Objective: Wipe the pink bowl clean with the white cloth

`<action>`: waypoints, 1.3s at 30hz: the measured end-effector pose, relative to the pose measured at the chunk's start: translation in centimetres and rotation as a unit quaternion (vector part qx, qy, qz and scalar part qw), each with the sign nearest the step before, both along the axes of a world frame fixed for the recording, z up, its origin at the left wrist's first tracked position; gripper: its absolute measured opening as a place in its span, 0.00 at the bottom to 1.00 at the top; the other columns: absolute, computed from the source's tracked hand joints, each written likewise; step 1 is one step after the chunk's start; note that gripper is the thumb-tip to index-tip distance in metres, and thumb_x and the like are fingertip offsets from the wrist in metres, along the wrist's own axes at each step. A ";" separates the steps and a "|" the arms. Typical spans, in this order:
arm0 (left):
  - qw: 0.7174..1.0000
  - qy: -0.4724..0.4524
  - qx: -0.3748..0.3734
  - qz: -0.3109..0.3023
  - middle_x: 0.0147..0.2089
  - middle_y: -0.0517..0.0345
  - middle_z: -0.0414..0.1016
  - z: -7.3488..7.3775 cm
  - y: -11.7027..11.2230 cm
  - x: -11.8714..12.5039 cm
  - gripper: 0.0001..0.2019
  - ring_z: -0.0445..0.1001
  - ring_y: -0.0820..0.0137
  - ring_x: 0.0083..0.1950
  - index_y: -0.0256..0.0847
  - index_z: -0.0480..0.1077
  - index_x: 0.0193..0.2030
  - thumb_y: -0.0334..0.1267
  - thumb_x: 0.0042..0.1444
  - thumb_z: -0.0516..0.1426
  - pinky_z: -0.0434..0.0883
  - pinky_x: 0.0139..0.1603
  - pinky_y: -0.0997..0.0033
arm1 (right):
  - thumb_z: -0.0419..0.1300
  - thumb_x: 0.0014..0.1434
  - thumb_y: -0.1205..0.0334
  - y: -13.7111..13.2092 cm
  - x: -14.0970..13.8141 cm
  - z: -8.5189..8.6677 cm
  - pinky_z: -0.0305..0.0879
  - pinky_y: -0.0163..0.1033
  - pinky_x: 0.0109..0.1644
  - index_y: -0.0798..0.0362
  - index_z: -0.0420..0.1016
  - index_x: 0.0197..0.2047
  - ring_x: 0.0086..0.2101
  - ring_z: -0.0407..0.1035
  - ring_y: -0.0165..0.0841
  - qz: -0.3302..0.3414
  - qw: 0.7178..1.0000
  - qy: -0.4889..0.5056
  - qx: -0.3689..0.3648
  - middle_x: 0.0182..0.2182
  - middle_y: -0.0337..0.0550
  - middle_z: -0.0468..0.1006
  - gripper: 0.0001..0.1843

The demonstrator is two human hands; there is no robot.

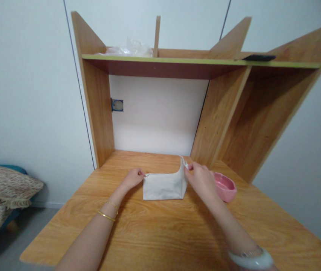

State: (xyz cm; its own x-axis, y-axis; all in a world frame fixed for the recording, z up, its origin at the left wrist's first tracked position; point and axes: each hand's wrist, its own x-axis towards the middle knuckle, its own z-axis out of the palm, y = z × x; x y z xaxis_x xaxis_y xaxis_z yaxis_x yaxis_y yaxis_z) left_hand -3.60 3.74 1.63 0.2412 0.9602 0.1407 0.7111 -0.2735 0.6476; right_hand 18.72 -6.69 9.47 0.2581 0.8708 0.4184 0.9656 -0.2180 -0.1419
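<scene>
A whitish fabric pouch (162, 187) stands on the wooden desk, its long side facing me. My left hand (134, 178) pinches its upper left corner between thumb and fingers. At the opposite end, my right hand (201, 177) grips the upper right corner, which is pulled up higher than the rest of the top edge. A thin whitish strip sticks up beside those fingers. What lies inside the pouch is hidden. Just right of my right hand sits a pink bowl (226, 188), partly covered by that hand.
The wooden desk (149, 233) carries a shelf unit at its back. On the upper shelf (183, 60) lie a clear plastic bag (129, 49) and a flat dark object (259, 57). A wall socket opening (117, 105) shows behind. At far left, a patterned fringed blanket (5, 188) covers blue furniture.
</scene>
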 end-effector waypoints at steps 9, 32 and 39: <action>0.996 -0.093 -0.003 0.008 0.20 0.60 0.66 -0.6 1.0 -0.5 0.19 0.64 0.73 0.25 0.35 0.68 0.21 0.47 0.51 0.47 0.59 0.27 0.75 | 0.51 0.57 0.65 0.5 -9.7 -3.2 0.48 0.43 0.41 0.55 0.71 0.35 0.40 0.64 0.39 0.236 0.968 -0.080 -0.009 0.35 0.48 0.76 0.08; 0.999 0.039 0.011 0.023 0.26 0.60 0.71 -0.5 -0.8 -0.1 0.09 0.68 0.71 0.30 0.38 0.68 0.32 0.39 0.45 0.57 0.60 0.30 0.75 | 0.53 0.52 0.50 3.2 -1.8 -3.7 0.50 0.34 0.27 0.54 0.76 0.31 0.30 0.69 0.35 0.080 0.965 0.060 -0.241 0.29 0.47 0.77 0.17; 0.982 -0.086 0.154 0.069 0.23 0.66 0.60 0.3 -0.9 0.3 0.14 0.64 0.72 0.26 0.38 0.58 0.47 0.41 0.56 0.48 0.60 0.29 0.75 | 0.55 0.48 0.58 0.4 -0.2 -4.8 0.44 0.33 0.25 0.54 0.68 0.20 0.26 0.63 0.29 0.086 0.965 0.101 -0.225 0.21 0.39 0.71 0.10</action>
State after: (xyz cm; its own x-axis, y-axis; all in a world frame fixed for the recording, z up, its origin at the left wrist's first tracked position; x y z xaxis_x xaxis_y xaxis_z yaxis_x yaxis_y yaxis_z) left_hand -3.28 2.81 1.97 0.0592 0.8874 0.4573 0.6418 -0.3846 0.6634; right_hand 18.51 -6.24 4.69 0.1302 0.9899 -0.0558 0.9555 -0.1403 -0.2594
